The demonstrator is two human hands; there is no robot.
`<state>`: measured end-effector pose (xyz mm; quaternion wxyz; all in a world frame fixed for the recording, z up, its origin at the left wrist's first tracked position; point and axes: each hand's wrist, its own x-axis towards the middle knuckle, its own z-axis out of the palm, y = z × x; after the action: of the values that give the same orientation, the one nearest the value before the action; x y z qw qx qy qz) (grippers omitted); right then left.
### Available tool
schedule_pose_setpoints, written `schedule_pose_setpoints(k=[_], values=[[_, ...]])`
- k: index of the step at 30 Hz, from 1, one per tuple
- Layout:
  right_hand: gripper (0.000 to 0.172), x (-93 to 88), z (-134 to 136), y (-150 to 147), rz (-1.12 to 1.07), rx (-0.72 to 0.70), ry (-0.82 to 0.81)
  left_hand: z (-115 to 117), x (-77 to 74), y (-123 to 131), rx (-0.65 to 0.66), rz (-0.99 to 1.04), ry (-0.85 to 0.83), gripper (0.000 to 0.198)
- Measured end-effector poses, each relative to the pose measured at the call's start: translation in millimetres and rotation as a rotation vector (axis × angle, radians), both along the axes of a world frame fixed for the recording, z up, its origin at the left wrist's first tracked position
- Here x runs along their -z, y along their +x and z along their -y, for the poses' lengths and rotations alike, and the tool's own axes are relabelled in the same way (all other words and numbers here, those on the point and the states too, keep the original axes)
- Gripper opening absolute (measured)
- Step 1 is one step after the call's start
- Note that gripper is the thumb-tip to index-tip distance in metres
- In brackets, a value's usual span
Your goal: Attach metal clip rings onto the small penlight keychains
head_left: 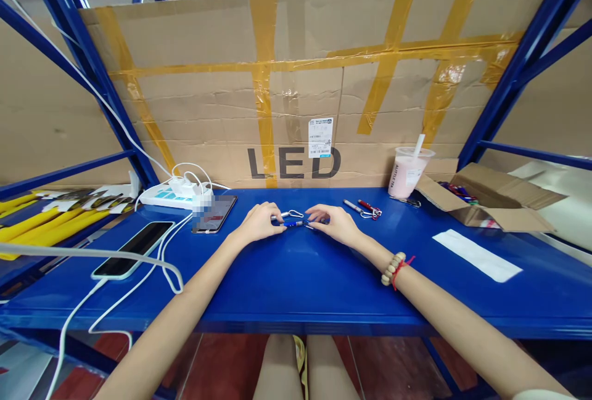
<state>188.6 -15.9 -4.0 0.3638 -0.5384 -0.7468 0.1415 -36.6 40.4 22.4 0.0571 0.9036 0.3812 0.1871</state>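
Near the back middle of the blue shelf, my left hand (259, 222) pinches one end of a slim blue pen-shaped tube (293, 224). Thumb and fingers of my right hand (337, 224) close on its other end, so it lies level between both hands. Just behind the tube, against my left fingers, is a silver carabiner clip (292, 214). My fingertips hide both ends and whatever joins them. To the right of my right hand lie a silver pen-shaped tube (353, 206) and a red one (367, 206) with clips attached.
An open carton (490, 200) with small coloured items and a pink drink cup (407, 173) stand at right, near a white paper strip (478, 255). At left are a power strip (169, 198), phone (136, 249), dark tablet-like device (222, 212), white cables and yellow-handled tools (60, 227).
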Motion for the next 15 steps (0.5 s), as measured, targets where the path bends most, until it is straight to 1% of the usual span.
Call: schedule_pose_setpoints(k=[3, 5, 7, 9, 11, 13, 15], values=[[0.019, -5.8, -0.2, 7.4, 0.050, 0.161, 0.058, -2.2, -1.0, -3.5, -0.084, -0.059, 0.011, 0.016], [0.018, -11.4, 0.6, 15.4, 0.122, 0.319, 0.102, -1.9, -0.7, -3.6, -0.131, -0.080, 0.036, 0.017], [0.021, -16.0, 1.4, 24.8, 0.248, 0.490, 0.115, 0.1, -0.2, -1.9, -0.166, -0.078, 0.058, 0.015], [0.025, -18.4, 1.9, 33.7, 0.412, 0.624, 0.054, 3.0, 0.5, 0.6, -0.188, -0.065, 0.067, 0.014], [0.028, -18.3, 1.7, 40.6, 0.553, 0.715, -0.072, 5.8, 1.6, 3.3, -0.188, -0.043, 0.061, 0.016], [0.029, -16.5, 1.1, 44.5, 0.631, 0.759, -0.194, 8.1, 3.4, 6.1, -0.171, -0.009, 0.066, 0.017], [0.029, -14.3, 0.3, 45.7, 0.656, 0.758, -0.250, 10.1, 5.5, 9.2, -0.143, 0.027, 0.086, 0.015]])
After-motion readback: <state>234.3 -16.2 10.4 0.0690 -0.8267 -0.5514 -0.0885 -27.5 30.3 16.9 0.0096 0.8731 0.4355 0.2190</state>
